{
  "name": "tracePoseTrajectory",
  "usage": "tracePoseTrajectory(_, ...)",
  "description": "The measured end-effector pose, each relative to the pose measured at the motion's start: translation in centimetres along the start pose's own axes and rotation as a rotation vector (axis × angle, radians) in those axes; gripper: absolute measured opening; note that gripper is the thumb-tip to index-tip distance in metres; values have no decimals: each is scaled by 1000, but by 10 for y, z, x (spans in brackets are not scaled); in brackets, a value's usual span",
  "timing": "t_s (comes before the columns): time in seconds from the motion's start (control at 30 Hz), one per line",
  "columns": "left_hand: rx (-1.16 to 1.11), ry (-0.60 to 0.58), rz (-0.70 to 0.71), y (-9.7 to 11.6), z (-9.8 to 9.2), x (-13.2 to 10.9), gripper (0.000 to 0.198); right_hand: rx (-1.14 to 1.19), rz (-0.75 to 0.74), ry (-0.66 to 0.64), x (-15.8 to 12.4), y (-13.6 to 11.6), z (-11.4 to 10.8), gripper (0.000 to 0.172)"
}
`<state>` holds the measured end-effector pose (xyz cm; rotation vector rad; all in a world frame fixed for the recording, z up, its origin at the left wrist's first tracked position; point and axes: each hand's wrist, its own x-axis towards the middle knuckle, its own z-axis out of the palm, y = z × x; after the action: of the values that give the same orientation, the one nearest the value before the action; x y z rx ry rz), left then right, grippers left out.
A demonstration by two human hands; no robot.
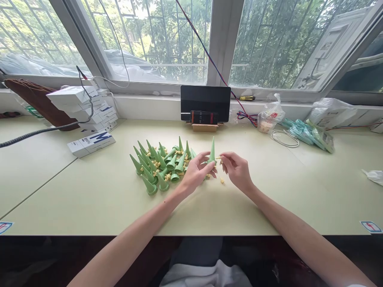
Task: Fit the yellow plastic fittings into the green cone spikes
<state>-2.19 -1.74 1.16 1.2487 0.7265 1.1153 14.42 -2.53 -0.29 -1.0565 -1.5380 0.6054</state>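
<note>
My left hand (199,170) is closed around the base of a green plastic cone (212,150), which points upward. Close to its right side, my right hand (237,169) pinches a small yellow plastic piece (218,157) between thumb and fingers. Whether that piece touches the cone, I cannot tell. Another small yellow piece (222,180) lies on the table below my hands. Left of my left hand spreads a pile of green cones (152,177), some upright and some tipped over, with yellow pieces scattered among them.
On the pale table (254,215), a phone (204,118) leans on a cardboard stand before a black screen (206,97). White boxes (91,143) stack at left with a dark cable. A plastic bag (270,117), a coiled white cable (284,138) and teal packets (305,133) lie at right.
</note>
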Motion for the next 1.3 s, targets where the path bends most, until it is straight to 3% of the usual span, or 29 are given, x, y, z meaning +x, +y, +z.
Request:
tracePoseTrajectory(0.43,60,-32,37,0,-1,0,43,-29,-82,-11,-2,4,2,17)
tracePoseTrajectory(1.3,191,-26,126,-9,-5,2,47,97,16,-49,-1,5,3,20)
